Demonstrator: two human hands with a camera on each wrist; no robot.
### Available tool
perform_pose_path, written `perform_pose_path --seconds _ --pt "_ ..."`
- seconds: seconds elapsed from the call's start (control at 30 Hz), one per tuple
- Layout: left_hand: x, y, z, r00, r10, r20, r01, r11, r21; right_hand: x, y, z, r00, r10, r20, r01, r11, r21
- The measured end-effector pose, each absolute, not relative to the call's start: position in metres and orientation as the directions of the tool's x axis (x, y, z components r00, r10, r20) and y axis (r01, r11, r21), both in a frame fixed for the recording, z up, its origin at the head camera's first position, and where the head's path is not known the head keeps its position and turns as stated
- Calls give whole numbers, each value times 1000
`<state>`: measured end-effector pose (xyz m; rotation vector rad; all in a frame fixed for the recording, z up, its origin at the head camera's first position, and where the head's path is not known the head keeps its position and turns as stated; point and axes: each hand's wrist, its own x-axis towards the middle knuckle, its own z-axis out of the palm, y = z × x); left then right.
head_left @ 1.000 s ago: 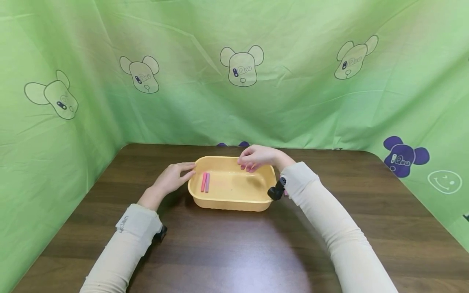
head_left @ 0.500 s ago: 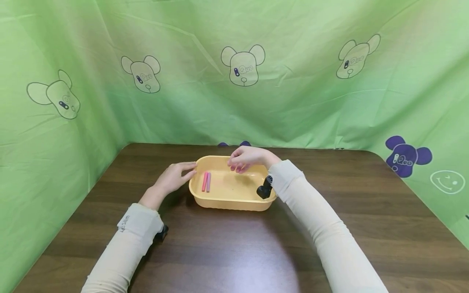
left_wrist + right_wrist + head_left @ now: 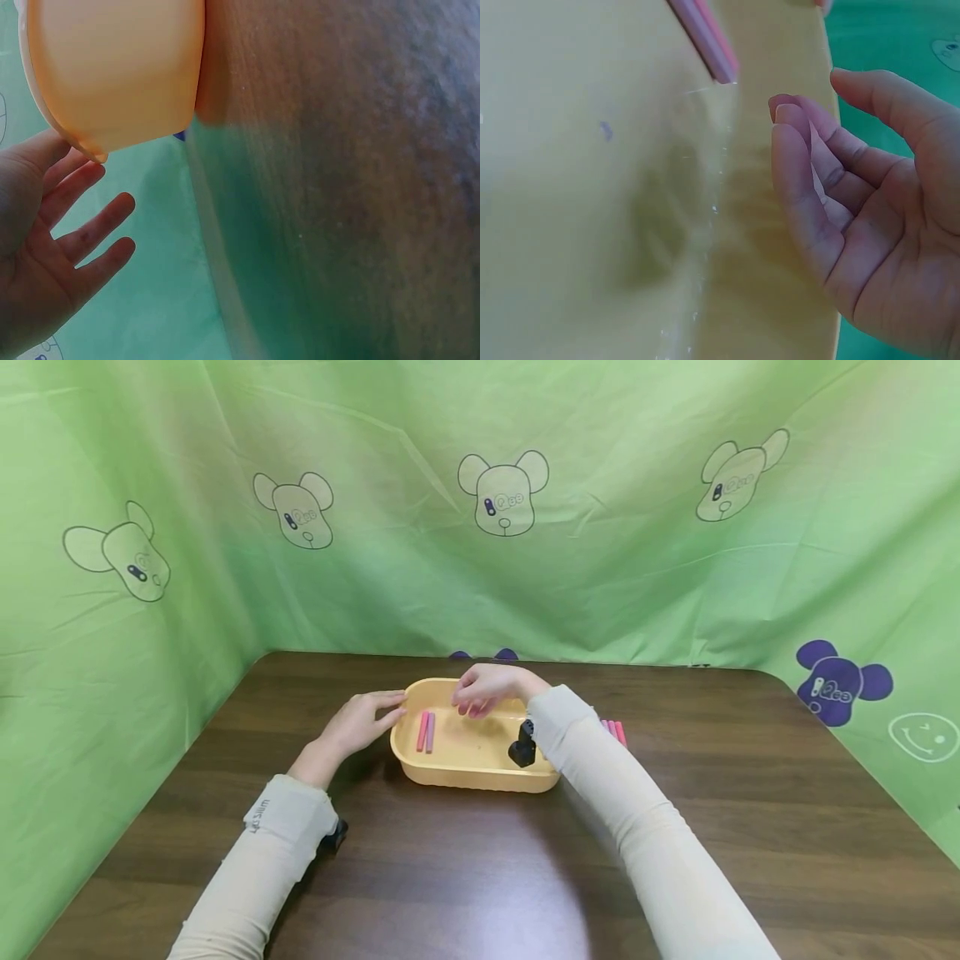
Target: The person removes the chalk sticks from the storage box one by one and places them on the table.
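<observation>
A yellow plastic basin [image 3: 480, 779] stands on the table. Inside it, at the left end, a pink stick [image 3: 422, 732] and a purple stick [image 3: 431, 733] lie side by side; their exact kind cannot be told. My left hand [image 3: 356, 724] touches the basin's left rim, its outer fingers spread apart in the left wrist view. Over the back half of the basin hovers my right hand [image 3: 483, 687]. The right wrist view shows its fingers [image 3: 802, 187] loosely bent, thumb apart, nothing between them. Ahead of them lies the end of the purple stick [image 3: 720, 71].
More pink and purple sticks [image 3: 617, 731] lie on the dark wooden table [image 3: 450, 860] right of the basin, partly hidden by the right sleeve [image 3: 600, 760]. A green printed curtain [image 3: 390, 585] borders the table's back and sides. White flecks [image 3: 714, 210] dot the basin floor.
My right hand has moved left above the basin towards the two sticks. The sticks to the right of the basin have come out from behind the right sleeve. My left hand stays at the rim.
</observation>
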<state>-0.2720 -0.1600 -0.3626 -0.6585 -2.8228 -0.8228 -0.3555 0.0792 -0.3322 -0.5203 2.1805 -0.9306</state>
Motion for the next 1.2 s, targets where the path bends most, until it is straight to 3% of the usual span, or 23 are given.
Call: perform_pose_path --seconds 0.43,0.67,1.2 --pt "-272 -158 -359 -896 378 233 444 756 481 -356 56 -345 -667 -554 -498 -77 717 -693" --pt "-273 -157 -362 -899 373 230 438 761 478 -362 49 -358 -618 -573 -538 -106 739 -665" --pt "-272 -157 -361 -896 375 238 444 758 477 -352 37 -363 -665 -505 -550 -78 780 -621"
